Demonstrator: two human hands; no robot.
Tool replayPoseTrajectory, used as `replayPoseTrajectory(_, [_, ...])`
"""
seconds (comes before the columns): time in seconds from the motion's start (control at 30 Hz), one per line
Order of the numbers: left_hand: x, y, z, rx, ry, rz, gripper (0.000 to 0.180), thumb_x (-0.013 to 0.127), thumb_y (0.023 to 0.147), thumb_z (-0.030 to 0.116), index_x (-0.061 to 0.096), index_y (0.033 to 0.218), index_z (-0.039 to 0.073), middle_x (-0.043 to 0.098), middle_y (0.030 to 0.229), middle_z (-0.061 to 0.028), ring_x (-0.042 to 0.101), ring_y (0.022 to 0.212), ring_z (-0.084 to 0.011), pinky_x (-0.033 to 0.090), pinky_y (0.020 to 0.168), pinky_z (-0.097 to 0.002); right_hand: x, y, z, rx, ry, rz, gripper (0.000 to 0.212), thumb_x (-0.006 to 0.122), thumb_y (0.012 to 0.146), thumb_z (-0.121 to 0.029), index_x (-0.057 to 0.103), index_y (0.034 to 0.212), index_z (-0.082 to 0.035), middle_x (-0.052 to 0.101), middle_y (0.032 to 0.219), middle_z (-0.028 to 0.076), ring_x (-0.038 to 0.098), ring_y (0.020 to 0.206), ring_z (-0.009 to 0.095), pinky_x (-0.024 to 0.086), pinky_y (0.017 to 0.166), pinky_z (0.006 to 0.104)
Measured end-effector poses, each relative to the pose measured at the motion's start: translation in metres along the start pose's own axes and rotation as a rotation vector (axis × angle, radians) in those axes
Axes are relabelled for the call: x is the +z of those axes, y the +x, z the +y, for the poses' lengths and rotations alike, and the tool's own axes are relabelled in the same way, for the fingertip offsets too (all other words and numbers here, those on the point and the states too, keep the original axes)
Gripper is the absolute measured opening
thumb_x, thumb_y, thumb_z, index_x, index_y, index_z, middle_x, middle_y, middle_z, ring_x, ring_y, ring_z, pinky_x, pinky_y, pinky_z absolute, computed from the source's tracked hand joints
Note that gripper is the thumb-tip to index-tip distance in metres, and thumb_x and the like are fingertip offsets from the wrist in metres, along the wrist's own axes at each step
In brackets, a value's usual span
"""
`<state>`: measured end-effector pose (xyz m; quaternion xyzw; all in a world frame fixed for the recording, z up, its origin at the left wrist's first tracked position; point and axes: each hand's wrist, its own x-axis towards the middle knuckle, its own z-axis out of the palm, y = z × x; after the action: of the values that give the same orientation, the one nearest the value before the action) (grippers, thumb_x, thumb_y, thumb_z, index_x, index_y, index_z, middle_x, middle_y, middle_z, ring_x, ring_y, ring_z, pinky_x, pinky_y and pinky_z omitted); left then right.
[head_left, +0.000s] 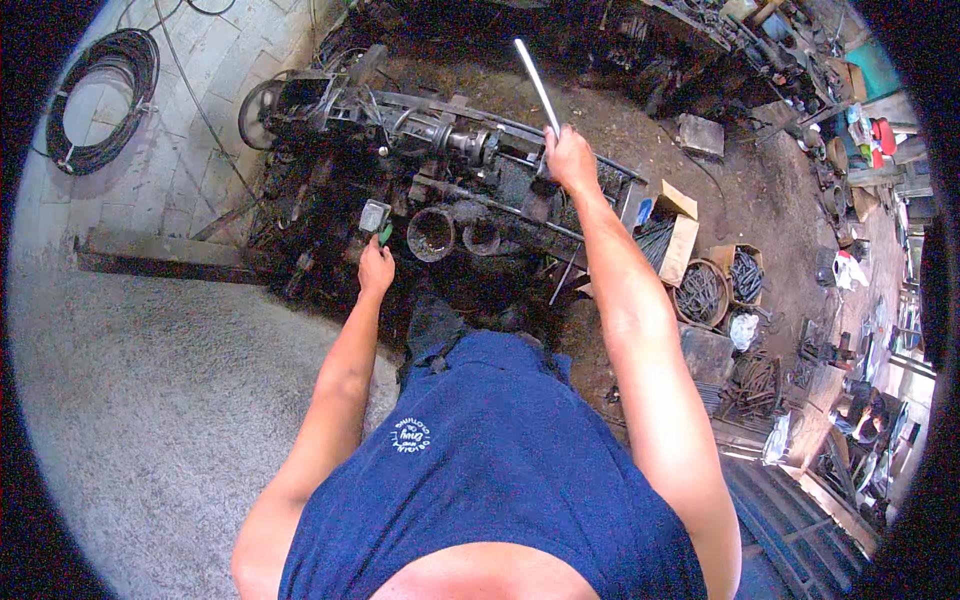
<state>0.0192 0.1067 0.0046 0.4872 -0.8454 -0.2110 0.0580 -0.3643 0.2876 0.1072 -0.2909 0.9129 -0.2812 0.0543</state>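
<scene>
My right hand (573, 162) is closed round the lower end of a shiny, straight metal rod (533, 75). The rod slants up and to the left, above the right part of a dark, greasy machine (430, 130) with a lathe-like bed and a round chuck-like part. Over on the left, my left hand (376, 270) has its fingers drawn together at a small green piece (386, 233), just below a small grey box (374, 216) on the machine's front. Whether the fingers grip the green piece or only touch it is too small to tell. A round, open metal tub (431, 235) lies right of that hand.
Right of the machine stand cardboard boxes (683, 235) of metal rods and a round container (700, 293) of dark metal pieces. A coil of black cable (103, 100) hangs on the pale block wall. A steel beam (170, 253) lies along the left. Metal stock crowds the far right.
</scene>
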Motion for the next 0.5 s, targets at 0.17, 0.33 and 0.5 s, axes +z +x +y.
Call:
replayPoseTrajectory(0.17, [-0.001, 0.002, -0.002, -0.013, 0.009, -0.047, 0.042, 0.054, 0.089, 0.015, 0.050, 0.127, -0.001, 0.060, 0.111, -0.0265, 0.057, 0.104, -0.0414, 0.046, 0.090, -0.0471, 0.002, 0.000, 0.000, -0.003, -0.001, 0.041, 0.045, 0.045, 0.096, -0.038, 0.060, 0.092, 0.004, 0.064, 0.087, 0.030, 0.062, 0.084, 0.046, 0.049, 0.078, 0.0533])
replayPoseTrajectory(0.33, [0.003, 0.003, -0.010, 0.023, -0.057, -0.027, 0.042, 0.053, 0.089, 0.016, 0.050, 0.127, -0.001, 0.060, 0.111, -0.0260, 0.057, 0.104, -0.0413, 0.046, 0.089, -0.0473, 0.005, 0.003, 0.000, -0.018, -0.014, -0.007, 0.043, 0.045, 0.096, -0.038, 0.059, 0.097, 0.002, 0.065, 0.094, 0.025, 0.064, 0.088, 0.043, 0.051, 0.078, 0.0528])
replayPoseTrajectory(0.5, [0.006, 0.002, -0.015, 0.035, -0.014, 0.021, 0.044, 0.054, 0.089, 0.016, 0.050, 0.129, -0.001, 0.061, 0.110, -0.0247, 0.059, 0.101, -0.0404, 0.047, 0.087, -0.0466, 0.005, 0.002, -0.003, -0.031, -0.015, 0.013, 0.043, 0.045, 0.096, -0.038, 0.059, 0.097, 0.002, 0.065, 0.093, 0.026, 0.064, 0.088, 0.044, 0.051, 0.078, 0.0529])
